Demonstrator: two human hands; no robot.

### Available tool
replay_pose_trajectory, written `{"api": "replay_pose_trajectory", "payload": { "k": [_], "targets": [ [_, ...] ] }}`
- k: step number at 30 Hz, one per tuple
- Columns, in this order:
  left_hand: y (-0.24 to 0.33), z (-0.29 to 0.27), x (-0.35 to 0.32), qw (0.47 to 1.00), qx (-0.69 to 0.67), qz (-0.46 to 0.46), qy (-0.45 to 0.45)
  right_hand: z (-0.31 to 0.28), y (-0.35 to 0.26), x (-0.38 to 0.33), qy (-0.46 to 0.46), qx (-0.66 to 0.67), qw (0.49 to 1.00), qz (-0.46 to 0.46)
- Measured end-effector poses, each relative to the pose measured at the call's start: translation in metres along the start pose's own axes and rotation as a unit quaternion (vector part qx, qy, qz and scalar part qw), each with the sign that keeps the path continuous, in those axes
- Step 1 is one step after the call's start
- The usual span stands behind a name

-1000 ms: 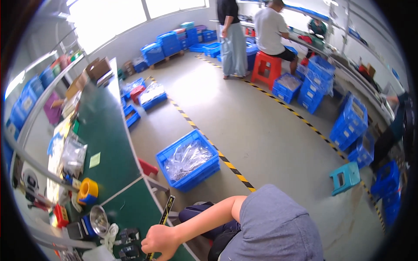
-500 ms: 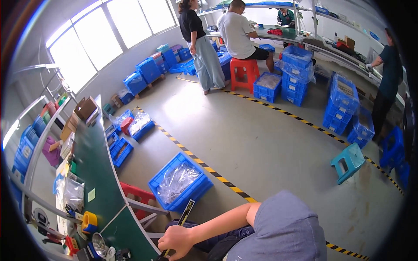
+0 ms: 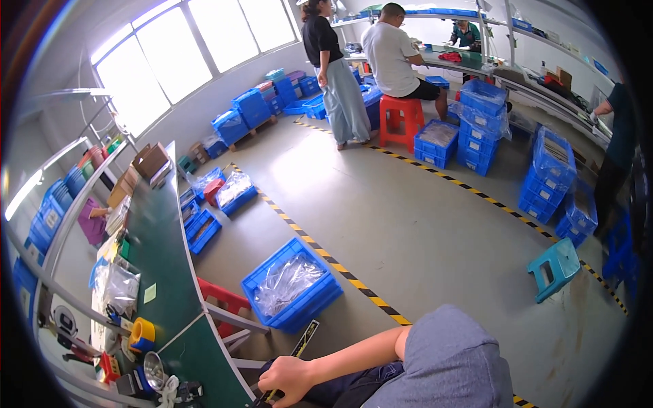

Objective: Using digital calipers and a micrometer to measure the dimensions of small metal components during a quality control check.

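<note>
My right hand (image 3: 289, 379) reaches in from the lower right, its fingers closed round a slim black-and-yellow tool (image 3: 305, 338). The tool has a long flat body slanting up beyond the hand; a darker end shows below the fingers, and its exact kind cannot be made out. The hand is by the near edge of the green worktable (image 3: 204, 353), above my dark trousers. A grey-blue sleeve (image 3: 452, 360) covers my upper arm. Past the tool, a blue crate (image 3: 326, 297) holds clear plastic bags (image 3: 289, 282). My left hand is out of view.
Yellow tape (image 3: 141, 334), a metal bowl (image 3: 155, 370) and bagged goods (image 3: 122, 289) lie on the worktable. A red stool (image 3: 224, 299) stands beneath its edge. A teal stool (image 3: 554, 268) and stacked blue crates (image 3: 547, 173) stand at right. Several people are farther off.
The whole view has shifted, so the room appears farther right and slightly lower. My right hand keeps its grip on the tool, which now slants a little more.
</note>
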State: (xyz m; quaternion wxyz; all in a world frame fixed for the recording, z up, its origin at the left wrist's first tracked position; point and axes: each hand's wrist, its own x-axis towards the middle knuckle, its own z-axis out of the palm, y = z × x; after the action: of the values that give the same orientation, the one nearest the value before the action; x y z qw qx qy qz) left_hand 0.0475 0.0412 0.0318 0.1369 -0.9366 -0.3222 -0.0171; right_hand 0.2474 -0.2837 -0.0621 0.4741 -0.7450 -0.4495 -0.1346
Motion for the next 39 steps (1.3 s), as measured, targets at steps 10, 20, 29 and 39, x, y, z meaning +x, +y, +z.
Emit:
{"api": "replay_pose_trajectory", "payload": {
  "k": [10,20,29,39],
  "targets": [
    [0.003,0.017,0.051,0.991,-0.059,0.018,-0.117,0.008,-0.001,0.001,-0.031,0.020,0.999,0.013],
    [-0.005,0.035,0.055,0.975,-0.144,-0.030,-0.168,0.018,0.010,-0.014,-0.039,0.061,0.997,0.039],
    [-0.068,0.064,0.039,0.859,-0.507,-0.065,0.018,-0.003,0.019,0.012,-0.043,0.096,0.994,0.015],
    [0.013,0.004,-0.006,0.466,-0.860,-0.204,0.041,0.030,-0.029,0.105,-0.134,0.073,0.984,-0.094]
  ]
}}
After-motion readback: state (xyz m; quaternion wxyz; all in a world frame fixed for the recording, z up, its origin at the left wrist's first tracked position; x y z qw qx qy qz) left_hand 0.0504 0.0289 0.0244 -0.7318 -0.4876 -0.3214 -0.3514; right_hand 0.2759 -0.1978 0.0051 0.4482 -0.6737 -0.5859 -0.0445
